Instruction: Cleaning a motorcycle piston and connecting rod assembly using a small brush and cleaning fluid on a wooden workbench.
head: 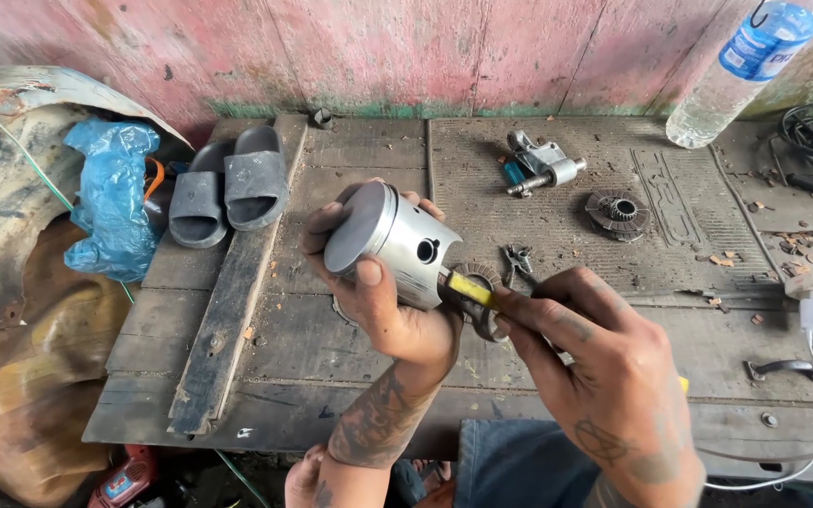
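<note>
Left hand (383, 301) gripping piston (397, 240) mid-air over wooden bench (265, 339), crown facing me, thumb across rim. Right hand (595, 367) pinching yellow tool (470, 289), tip touching piston skirt just below pin hole. Risks, my read: tip skating off curved skirt, scratching it or jabbing left palm; piston rolling out of one-handed grip, dropping onto bench. Clutch disc (618, 212) lying well apart, far right.

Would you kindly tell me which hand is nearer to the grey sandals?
The left. The left hand, holding the metal piston, is just right of the grey sandals; the right hand, gripping a yellow-handled tool, lies farther right.
</note>
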